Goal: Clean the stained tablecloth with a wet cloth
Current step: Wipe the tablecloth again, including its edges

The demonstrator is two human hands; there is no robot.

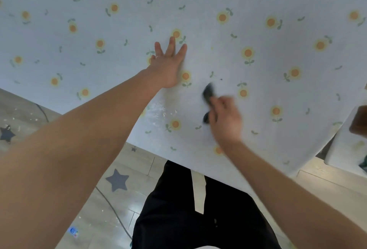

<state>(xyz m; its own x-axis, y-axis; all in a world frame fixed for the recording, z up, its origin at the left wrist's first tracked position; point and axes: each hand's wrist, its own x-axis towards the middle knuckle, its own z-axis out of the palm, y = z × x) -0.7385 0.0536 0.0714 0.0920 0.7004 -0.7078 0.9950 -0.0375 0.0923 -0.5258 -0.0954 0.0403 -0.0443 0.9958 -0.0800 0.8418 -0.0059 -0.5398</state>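
A white tablecloth [258,0] printed with orange flowers covers the table. My left hand [168,63] lies flat on it with straight, spread fingers, pressing the cloth down. To its right, my right hand [224,115] grips a dark cloth [208,91] and holds it against the tablecloth; the hand and the cloth are blurred. A small dark speck [221,79] sits just beyond the dark cloth. A wet, shiny patch [158,109] shows between my two arms near the table's front edge.
The table's front edge [178,161] runs diagonally across my legs in black trousers [178,219]. A wood-look floor with grey stars [117,183] and a cable [111,205] lies to the left. A brown object [359,119] and something white [345,153] stand at the right.
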